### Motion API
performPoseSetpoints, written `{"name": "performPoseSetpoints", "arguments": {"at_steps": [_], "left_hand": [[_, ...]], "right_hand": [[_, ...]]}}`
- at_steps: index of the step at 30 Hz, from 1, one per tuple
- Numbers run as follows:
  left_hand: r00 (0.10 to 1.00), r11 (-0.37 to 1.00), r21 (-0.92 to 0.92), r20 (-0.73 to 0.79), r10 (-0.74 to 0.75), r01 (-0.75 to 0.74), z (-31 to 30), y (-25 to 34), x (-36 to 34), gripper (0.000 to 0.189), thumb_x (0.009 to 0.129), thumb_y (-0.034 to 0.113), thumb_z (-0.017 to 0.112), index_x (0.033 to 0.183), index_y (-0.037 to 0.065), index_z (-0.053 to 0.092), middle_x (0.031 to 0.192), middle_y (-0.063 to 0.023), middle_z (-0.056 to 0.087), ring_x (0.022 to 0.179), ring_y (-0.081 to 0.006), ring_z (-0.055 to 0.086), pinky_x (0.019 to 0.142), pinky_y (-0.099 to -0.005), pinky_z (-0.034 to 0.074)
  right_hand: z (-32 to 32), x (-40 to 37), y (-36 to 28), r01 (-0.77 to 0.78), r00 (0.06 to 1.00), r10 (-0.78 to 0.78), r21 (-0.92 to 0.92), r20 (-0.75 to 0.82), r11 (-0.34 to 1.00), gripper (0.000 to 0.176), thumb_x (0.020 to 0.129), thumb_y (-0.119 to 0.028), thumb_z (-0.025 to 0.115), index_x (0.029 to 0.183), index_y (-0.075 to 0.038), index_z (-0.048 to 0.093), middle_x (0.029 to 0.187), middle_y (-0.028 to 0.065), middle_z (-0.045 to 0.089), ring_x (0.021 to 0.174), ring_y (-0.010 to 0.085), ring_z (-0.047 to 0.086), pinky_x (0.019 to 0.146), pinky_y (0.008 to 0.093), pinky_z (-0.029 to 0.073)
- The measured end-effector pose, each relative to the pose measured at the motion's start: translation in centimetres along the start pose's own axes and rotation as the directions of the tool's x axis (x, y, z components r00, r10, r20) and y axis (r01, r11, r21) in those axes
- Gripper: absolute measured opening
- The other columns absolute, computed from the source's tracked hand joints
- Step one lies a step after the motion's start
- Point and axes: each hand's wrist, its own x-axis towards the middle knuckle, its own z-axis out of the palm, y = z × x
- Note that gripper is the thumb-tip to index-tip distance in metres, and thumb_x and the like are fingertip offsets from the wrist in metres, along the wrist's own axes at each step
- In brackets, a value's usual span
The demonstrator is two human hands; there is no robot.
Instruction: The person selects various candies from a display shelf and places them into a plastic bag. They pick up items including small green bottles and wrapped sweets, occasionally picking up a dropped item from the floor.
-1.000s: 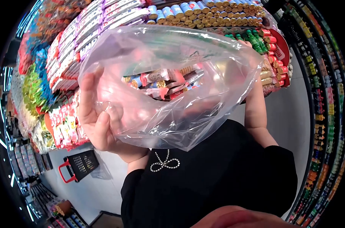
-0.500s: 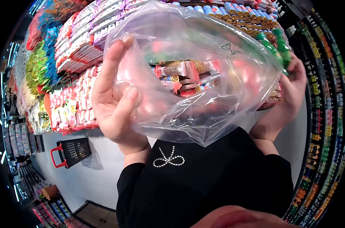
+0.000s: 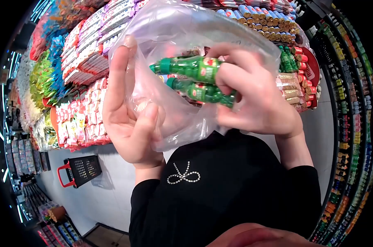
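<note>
Two small green bottles (image 3: 190, 69) with red and white labels are gripped in my right hand (image 3: 252, 90), at the mouth of a clear plastic bag (image 3: 178, 123). Their caps point left. My left hand (image 3: 131, 111) holds the bag's left side, thumb and index finger spread apart with the film between and over them. Behind the bottles, wrapped snacks show partly inside the bag; the bottles and my right hand hide most of them.
Beyond the bag are stacked packets (image 3: 85, 45), blue cans (image 3: 256, 16) and a red round bin (image 3: 312, 68) with more green bottles. A black basket with a red handle (image 3: 83, 171) stands on the floor at lower left. Shelves (image 3: 351, 123) line the right.
My right hand has moved left with the green bottles, from beyond the bag's right edge to its mouth. The bag's right side has been pushed inward.
</note>
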Motion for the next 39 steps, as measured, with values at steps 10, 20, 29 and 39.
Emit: {"name": "performPoseSetpoints", "arguments": {"at_steps": [10, 20, 29, 39], "left_hand": [[0.995, 0.996, 0.006, 0.049, 0.084, -0.084, 0.3, -0.4, -0.1, 0.068, 0.062, 0.004, 0.051, 0.125, -0.008, 0.028, 0.13, -0.0248, 0.028, 0.123, -0.03, 0.026, 0.101, -0.0372, 0.021], [0.949, 0.779, 0.554, 0.074, 0.305, -0.293, 1.7, -0.9, 0.0, 0.057, 0.071, 0.008, 0.032, 0.122, -0.016, 0.024, 0.129, -0.0273, 0.027, 0.123, -0.0313, 0.025, 0.091, -0.0329, 0.035], [0.884, 0.79, 0.4, 0.164, 0.438, -0.465, -1.1, -2.1, 0.5, 0.032, 0.078, -0.001, 0.029, 0.106, -0.007, 0.042, 0.12, -0.0316, 0.035, 0.111, -0.0438, 0.038, 0.089, -0.0527, 0.036], [0.977, 0.907, 0.363, 0.069, 0.203, -0.214, -0.5, -0.9, 0.2, 0.052, 0.075, 0.012, 0.033, 0.115, -0.02, 0.029, 0.129, -0.0278, 0.026, 0.121, -0.0356, 0.028, 0.1, -0.0436, 0.021]], "right_hand": [[1.6, -0.1, 0.6, -0.245, 0.928, 0.226, 0.029, 0.295, 0.969, 0.031, 0.07, -0.007, 0.057, 0.098, 0.001, 0.045, 0.115, 0.0268, 0.041, 0.107, 0.0387, 0.041, 0.084, 0.0392, 0.039], [-5.4, -6.9, 0.5, 0.229, 0.942, -0.203, 0.071, -0.266, 0.971, 0.013, 0.071, -0.013, 0.064, 0.074, -0.002, 0.057, 0.087, 0.0172, 0.06, 0.062, 0.0198, 0.06, 0.053, 0.0271, 0.048], [-11.9, -15.5, 22.0, -0.649, 0.76, 0.471, -0.544, -0.448, 0.532, 0.038, 0.069, -0.022, 0.065, 0.099, -0.005, 0.051, 0.101, 0.0108, 0.05, 0.092, 0.027, 0.051, 0.078, 0.035, 0.043], [-7.4, -14.2, 27.3, -0.545, 0.736, 0.547, -0.829, -0.399, 0.129, 0.036, 0.066, -0.038, 0.065, 0.09, -0.013, 0.054, 0.089, 0.0038, 0.051, 0.088, 0.0213, 0.051, 0.065, 0.0378, 0.041]]}}
